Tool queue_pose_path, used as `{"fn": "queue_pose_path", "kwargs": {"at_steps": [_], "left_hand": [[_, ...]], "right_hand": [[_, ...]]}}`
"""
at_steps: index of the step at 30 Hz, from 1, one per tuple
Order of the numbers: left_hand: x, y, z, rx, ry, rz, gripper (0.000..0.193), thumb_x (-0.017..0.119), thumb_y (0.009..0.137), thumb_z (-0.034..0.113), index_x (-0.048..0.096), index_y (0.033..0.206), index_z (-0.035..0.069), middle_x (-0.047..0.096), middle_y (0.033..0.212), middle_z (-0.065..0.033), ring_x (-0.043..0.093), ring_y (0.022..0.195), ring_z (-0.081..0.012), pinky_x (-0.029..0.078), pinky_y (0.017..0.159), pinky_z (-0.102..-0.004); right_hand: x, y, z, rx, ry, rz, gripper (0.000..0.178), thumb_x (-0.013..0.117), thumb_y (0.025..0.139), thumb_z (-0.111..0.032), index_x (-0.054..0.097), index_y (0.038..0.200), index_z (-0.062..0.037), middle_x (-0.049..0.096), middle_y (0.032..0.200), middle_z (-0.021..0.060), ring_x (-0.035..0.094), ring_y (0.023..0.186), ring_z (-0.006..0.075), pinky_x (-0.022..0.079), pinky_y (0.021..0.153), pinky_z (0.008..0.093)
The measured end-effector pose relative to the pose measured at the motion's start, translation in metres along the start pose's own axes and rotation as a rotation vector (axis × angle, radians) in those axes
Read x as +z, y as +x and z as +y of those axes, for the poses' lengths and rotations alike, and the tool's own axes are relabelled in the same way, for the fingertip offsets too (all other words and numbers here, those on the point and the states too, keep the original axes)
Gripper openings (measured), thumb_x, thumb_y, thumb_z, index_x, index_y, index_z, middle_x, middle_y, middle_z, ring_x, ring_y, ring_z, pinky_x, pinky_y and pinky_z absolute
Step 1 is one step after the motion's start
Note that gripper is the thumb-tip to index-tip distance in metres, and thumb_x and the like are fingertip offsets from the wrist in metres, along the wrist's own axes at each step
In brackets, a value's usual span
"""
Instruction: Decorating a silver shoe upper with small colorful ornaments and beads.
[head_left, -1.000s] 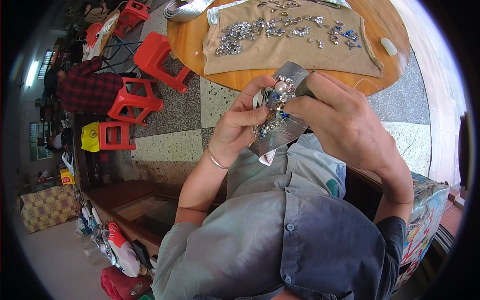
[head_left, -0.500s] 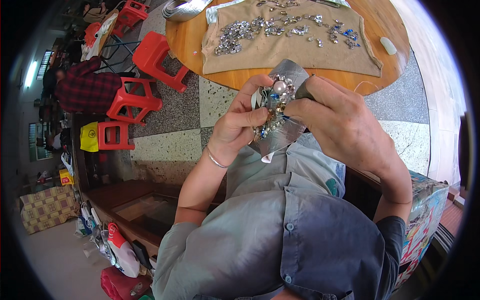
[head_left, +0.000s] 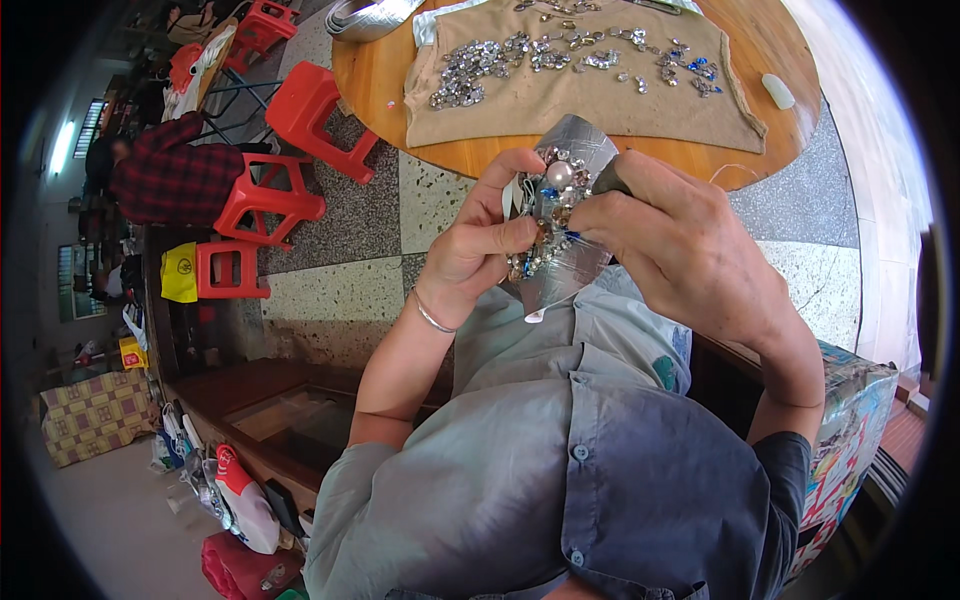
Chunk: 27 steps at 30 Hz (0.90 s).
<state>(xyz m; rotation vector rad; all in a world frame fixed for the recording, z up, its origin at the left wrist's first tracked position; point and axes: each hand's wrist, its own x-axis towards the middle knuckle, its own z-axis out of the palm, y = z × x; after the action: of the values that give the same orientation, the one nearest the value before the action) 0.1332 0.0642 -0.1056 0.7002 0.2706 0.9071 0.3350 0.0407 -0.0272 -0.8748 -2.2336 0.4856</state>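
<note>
My left hand [head_left: 475,240] is closed on a piece of beadwork, thumb in front and fingers behind. The beadwork [head_left: 559,176] carries a large pearl, clear and blue stones and small beads. It lies along a curved, shiny silver sheet [head_left: 575,140], held up between my body and the table. My right hand [head_left: 685,235] is pinched at the beadwork's right edge, over the silver sheet; what sits between its fingertips is hidden. Something dark covers a fingertip of that hand. White threads or strips [head_left: 515,195] show near my left fingers.
On the round wooden table [head_left: 370,80] lies a beige cloth [head_left: 590,110] with piled clear stones [head_left: 465,80] and blue ones [head_left: 703,69]. A silver roll [head_left: 368,18] and a whitish oval piece [head_left: 777,92] are near its edges. Red stools [head_left: 310,115] and a seated person [head_left: 170,175] are at left.
The beadwork and silver sheet have tilted very slightly. My right fingers have shifted a little at the beadwork's edge, while my left hand keeps its hold.
</note>
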Motion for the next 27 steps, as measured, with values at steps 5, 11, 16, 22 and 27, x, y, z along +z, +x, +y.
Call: {"fn": "queue_pose_path", "kwargs": {"at_steps": [5, 11, 16, 22, 27], "left_hand": [[0.0, 0.001, 0.002, 0.021, 0.061, -0.041, 0.047, 0.059, 0.075, -0.005, 0.043, 0.117, 0.009, 0.052, 0.111, -0.0047, 0.053, 0.101, -0.0157, 0.044, 0.085, -0.0267], [0.012, 0.0, 0.013, -0.075, 0.158, 0.102, 0.044, 0.06, 0.074, -0.007, 0.045, 0.113, 0.007, 0.054, 0.107, -0.0048, 0.056, 0.095, -0.0137, 0.046, 0.081, -0.0247], [0.02, -0.003, 0.015, -0.144, 0.212, 0.221, 0.039, 0.06, 0.074, -0.007, 0.049, 0.109, 0.006, 0.056, 0.102, -0.0056, 0.059, 0.088, -0.0134, 0.048, 0.078, -0.0243], [0.022, -0.01, 0.018, -0.173, 0.138, 0.263, 0.037, 0.06, 0.073, -0.008, 0.051, 0.106, 0.006, 0.058, 0.097, -0.0063, 0.06, 0.085, -0.0143, 0.049, 0.077, -0.0254], [0.019, -0.018, 0.024, -0.196, 0.115, 0.289, 0.035, 0.06, 0.073, -0.007, 0.051, 0.104, 0.006, 0.06, 0.094, -0.0076, 0.061, 0.083, -0.0152, 0.05, 0.075, -0.0261]], "right_hand": [[-0.001, 0.002, 0.005, -0.088, -0.139, -0.02, 0.019, 0.058, 0.065, 0.002, 0.059, 0.082, -0.0063, 0.045, 0.074, 0.0071, 0.052, 0.065, 0.0232, 0.044, 0.055, 0.0323], [0.002, 0.0, 0.01, -0.153, -0.266, -0.017, 0.021, 0.059, 0.06, 0.0, 0.06, 0.08, -0.0072, 0.044, 0.073, 0.0058, 0.052, 0.066, 0.0213, 0.044, 0.055, 0.031], [0.014, -0.005, 0.009, -0.091, -0.232, 0.045, 0.022, 0.059, 0.059, -0.001, 0.06, 0.08, -0.0075, 0.045, 0.072, 0.005, 0.052, 0.067, 0.0209, 0.044, 0.055, 0.0298], [0.021, -0.005, 0.009, -0.036, -0.136, 0.022, 0.023, 0.059, 0.061, 0.002, 0.06, 0.082, -0.0074, 0.047, 0.073, 0.0058, 0.052, 0.066, 0.022, 0.045, 0.056, 0.0305], [0.026, -0.005, 0.007, -0.045, -0.107, -0.009, 0.024, 0.058, 0.062, 0.003, 0.059, 0.084, -0.0068, 0.048, 0.074, 0.0064, 0.053, 0.066, 0.0227, 0.045, 0.056, 0.0314]]}}
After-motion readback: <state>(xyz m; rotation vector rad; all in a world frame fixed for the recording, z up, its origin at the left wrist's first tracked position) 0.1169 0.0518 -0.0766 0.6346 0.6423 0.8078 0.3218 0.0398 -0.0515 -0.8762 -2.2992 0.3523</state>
